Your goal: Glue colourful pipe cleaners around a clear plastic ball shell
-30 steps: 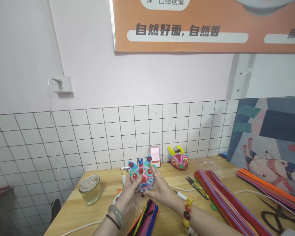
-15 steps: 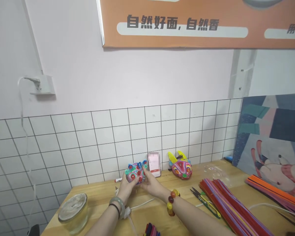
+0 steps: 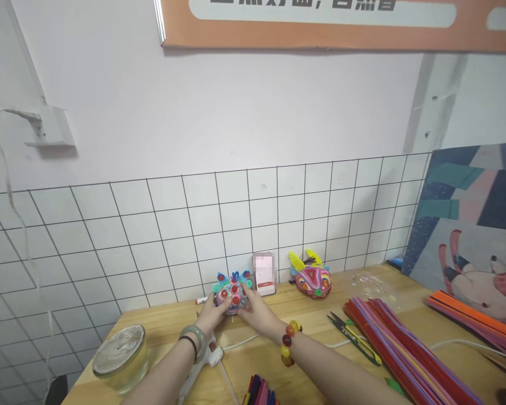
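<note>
Both my hands grip a colourful animal-head craft (image 3: 235,289) with blue ears, red round spots and turquoise trim, near the back of the wooden table. My left hand (image 3: 212,311) is closed on its left side, thumb across the front. On the opposite side, my right hand (image 3: 253,306) is closed with its thumb at the upper right. Just behind to the right, a phone (image 3: 265,274) leans upright against the tiled wall. A second animal-head craft (image 3: 314,280), with yellow ears and pink swirls, sits farther right. The undersides of my fingers are hidden.
A lidded glass container (image 3: 120,360) stands at the left table edge. Snips (image 3: 354,339) lie right of my right arm, beside bundles of red and purple pipe cleaners (image 3: 400,349). Orange strips (image 3: 476,320) lie farther right. A power strip (image 3: 200,365) and white cables run under my arms.
The craft in my hands has turned from a tilt to a more level, front-facing position. The camera view has shifted slightly downward.
</note>
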Demonstrator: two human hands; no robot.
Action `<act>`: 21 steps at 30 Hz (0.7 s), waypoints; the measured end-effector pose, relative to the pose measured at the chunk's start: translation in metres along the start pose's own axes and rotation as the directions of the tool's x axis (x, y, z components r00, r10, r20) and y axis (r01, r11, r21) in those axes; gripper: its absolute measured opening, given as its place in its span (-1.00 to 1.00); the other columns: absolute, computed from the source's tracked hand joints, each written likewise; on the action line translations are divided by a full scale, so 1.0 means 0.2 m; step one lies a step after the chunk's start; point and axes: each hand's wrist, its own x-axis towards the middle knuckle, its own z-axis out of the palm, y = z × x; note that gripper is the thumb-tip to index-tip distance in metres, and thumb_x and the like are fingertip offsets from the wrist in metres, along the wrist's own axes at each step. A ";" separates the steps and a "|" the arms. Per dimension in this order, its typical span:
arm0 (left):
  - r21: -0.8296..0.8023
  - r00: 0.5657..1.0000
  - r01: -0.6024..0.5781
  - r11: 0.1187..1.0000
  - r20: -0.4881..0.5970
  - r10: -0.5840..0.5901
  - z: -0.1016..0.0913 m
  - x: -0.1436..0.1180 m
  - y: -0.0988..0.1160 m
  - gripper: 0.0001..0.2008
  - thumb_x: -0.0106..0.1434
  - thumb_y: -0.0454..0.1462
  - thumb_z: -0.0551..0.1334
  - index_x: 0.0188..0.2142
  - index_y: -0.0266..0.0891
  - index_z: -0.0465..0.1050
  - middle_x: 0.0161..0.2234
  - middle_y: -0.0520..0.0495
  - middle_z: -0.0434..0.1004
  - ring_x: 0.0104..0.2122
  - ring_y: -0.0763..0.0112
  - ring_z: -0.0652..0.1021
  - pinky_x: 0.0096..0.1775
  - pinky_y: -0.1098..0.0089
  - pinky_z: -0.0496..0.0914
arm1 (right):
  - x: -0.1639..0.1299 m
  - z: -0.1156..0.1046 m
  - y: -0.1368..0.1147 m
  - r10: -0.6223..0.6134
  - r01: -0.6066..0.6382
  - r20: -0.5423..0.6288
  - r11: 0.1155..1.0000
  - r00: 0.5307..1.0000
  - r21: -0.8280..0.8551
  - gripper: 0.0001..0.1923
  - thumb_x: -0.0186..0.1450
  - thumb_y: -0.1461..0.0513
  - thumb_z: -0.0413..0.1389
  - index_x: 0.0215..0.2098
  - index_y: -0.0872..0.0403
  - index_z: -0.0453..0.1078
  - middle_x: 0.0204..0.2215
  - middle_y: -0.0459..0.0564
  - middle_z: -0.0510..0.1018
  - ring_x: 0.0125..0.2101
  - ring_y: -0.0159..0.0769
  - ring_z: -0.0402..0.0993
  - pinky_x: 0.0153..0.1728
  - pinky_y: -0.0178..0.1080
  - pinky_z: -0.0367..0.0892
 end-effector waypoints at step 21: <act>-0.027 0.998 0.050 0.998 -0.034 -0.051 0.03 -0.04 0.04 -0.69 0.28 -0.22 0.18 0.01 -0.21 0.34 0.00 -0.14 0.42 -0.13 0.25 0.50 -0.15 0.12 0.44 | 0.31 -0.19 -0.21 -0.271 0.344 0.247 0.880 0.930 -0.327 -0.67 0.33 0.17 0.10 0.04 0.08 0.31 -0.02 0.04 0.44 -0.08 -0.16 0.43 -0.09 0.00 0.37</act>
